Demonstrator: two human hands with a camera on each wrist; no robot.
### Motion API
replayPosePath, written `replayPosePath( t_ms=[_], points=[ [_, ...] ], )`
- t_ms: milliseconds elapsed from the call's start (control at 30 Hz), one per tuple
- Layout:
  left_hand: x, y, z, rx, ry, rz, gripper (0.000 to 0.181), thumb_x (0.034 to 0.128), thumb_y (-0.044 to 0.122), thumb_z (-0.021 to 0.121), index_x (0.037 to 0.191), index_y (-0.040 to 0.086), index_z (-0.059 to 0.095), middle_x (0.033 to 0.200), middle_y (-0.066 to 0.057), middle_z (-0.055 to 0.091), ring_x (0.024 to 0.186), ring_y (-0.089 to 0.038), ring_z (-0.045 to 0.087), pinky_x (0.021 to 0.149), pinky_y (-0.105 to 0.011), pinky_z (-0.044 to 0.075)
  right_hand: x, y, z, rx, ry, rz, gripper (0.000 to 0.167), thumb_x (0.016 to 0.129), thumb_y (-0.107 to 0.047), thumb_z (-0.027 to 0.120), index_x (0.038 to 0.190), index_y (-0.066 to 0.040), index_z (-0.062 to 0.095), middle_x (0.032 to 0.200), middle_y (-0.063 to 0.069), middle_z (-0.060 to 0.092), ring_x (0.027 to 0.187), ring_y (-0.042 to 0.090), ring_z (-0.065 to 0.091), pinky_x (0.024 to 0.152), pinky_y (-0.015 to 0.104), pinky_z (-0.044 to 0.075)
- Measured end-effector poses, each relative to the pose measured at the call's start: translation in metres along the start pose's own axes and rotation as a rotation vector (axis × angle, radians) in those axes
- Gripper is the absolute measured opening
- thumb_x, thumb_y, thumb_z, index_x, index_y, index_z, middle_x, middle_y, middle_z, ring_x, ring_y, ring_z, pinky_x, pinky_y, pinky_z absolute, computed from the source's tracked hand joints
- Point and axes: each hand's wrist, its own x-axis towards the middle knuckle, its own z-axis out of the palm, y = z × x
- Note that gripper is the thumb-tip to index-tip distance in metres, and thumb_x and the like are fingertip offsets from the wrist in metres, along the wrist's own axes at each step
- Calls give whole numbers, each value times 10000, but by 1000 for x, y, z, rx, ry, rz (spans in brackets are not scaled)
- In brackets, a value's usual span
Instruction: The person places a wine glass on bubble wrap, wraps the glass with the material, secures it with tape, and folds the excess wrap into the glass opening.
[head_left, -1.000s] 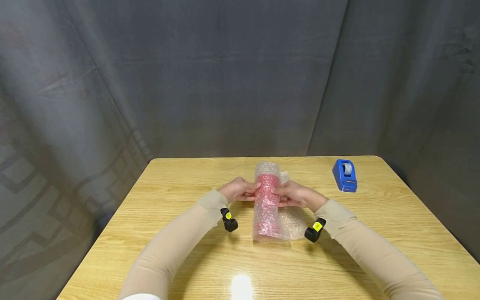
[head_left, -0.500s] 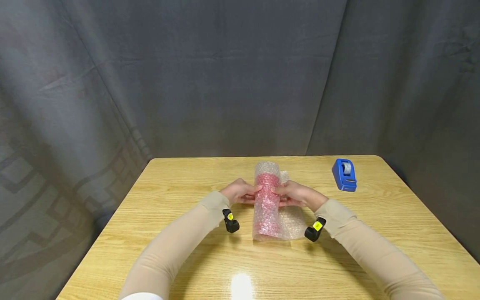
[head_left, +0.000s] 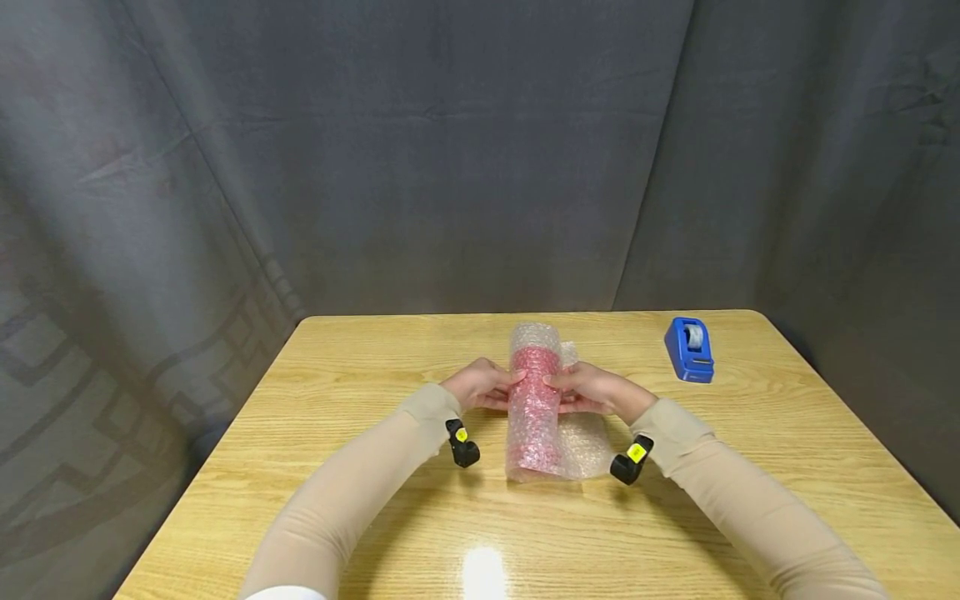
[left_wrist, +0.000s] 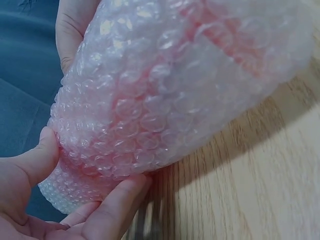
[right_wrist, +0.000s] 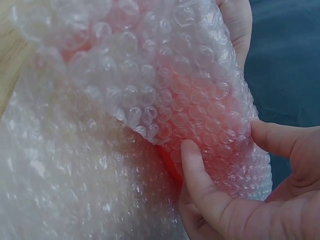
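Grey curtain [head_left: 225, 167]: hanging behind the table [head_left: 352, 350], along its whole back edge.
Left sleeve [head_left: 367, 492]: reaching in from the near side, with a black left wrist camera [head_left: 463, 446] hanging by the cuff.
Left hand [head_left: 483, 386]: gripping the left side of the bubble-wrap roll [head_left: 534, 417], thumb lying on top and fingers bending in lower down. It is sitting a touch further in over the roll than a second ago, so the hold is looking a little firmer.
Bubble-wrap roll: lying lengthwise near the middle of the table, pointing away from the person, between both hands. Pinkish red is showing through the layers; the wrap is hiding what is inside. Its pose is barely changing over this second, so the work is seemingly at steadying the roll rather than turning it.
Loose sheet [head_left: 585, 450]: spreading over the table to the right of the roll, so the wrap is seemingly only partly wound.
Right hand [head_left: 596, 388]: pinching the roll's right side and keeping its place; in the right wrist view one fingertip is pressing beside a wrap edge, where brighter red is peeking out.
Right sleeve [head_left: 750, 508]: coming in from the near right, carrying a black right wrist camera [head_left: 632, 461].
Blue tape dispenser [head_left: 682, 362]: standing toward the far right, well apart from both hands, holding whitish tape.
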Motion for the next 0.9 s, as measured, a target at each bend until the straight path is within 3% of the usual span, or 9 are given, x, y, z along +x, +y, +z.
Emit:
replayPosePath(
  t_ms=[200,500,700,900],
  points=[
    [-3,1,-2,22,-9,31,241,936,188,645,990,-45,612,847,-108,659,744,-184,646,794,-358,593,2,2,3,38,-16,-14,185,1011,-94,460,877,-52,581,822,24,606,774,121,601,738,223,572],
    [-11,6,-9,124,-15,63,245,942,197,638,956,-47,642,795,-88,668,693,-157,641,767,-339,597,5,3,7,98,-54,-4,165,1017,-93,449,1029,42,544,918,60,607,855,149,622,826,265,574],
    [-16,9,-6,182,1,88,230,930,235,657,819,38,615,749,-44,633,673,-141,604,692,-291,586,6,5,6,134,-97,-3,158,1028,-82,417,983,5,542,908,53,597,852,142,617,809,242,572],
    [-18,11,1,219,33,118,256,912,238,678,792,54,547,746,-33,581,661,-140,563,646,-280,560,4,7,2,141,-119,0,160,1033,-79,401,986,7,527,906,48,595,862,147,611,830,247,567]
  ],
)
